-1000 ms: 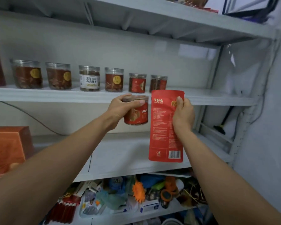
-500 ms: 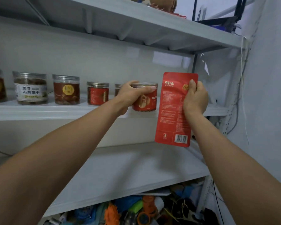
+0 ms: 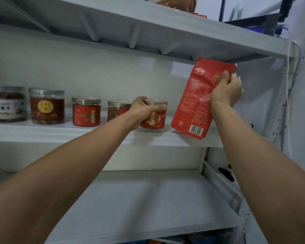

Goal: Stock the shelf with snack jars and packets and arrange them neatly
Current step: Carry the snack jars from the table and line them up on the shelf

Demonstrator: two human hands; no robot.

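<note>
The jar (image 3: 156, 119), below the shelf (image 3: 60, 133) edge a second ago, now stands on it at the 3 o'clock end of the row (image 3: 86, 111), the left hand (image 3: 143, 110) still gripping it. At its 3 o'clock the right hand (image 3: 225, 92) pinches the red packet (image 3: 194, 106), tilted, bottom edge nearly landed, likely next.

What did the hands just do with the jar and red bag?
The left hand lifted the clear plastic red-labelled jar up to the grey metal shelf, at the right end of the jar row. The right hand raised the red foil packet beside it, tilted. Both hands still grip; the other jars stayed put.
</note>
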